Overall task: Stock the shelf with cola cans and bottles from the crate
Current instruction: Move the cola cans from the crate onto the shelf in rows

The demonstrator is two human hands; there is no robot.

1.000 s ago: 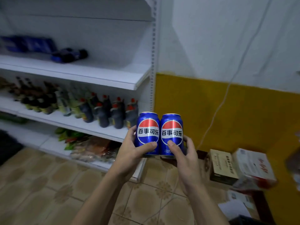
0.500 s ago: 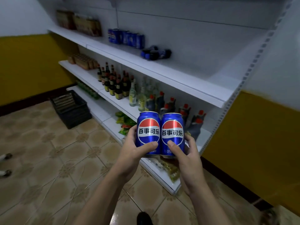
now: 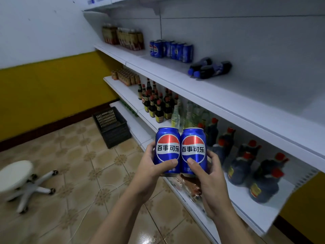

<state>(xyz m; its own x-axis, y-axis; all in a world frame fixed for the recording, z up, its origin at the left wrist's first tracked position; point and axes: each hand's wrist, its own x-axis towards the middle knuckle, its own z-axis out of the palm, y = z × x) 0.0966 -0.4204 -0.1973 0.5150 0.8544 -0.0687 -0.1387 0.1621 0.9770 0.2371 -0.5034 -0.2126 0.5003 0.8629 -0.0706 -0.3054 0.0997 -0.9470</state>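
The blue left can and right can are upright and touching, gripped by the left hand and right hand. On the shelf a row of cans stands beside two bottles lying down. The black crate sits on the floor.

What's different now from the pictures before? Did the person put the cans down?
No. The view swung left: the boxes by the yellow wall went out of sight, and the black crate, then a white stool, came into view beside the shelf. Nothing was let go. The left hand still holds the left can and the right hand the right can, upright and side by side.
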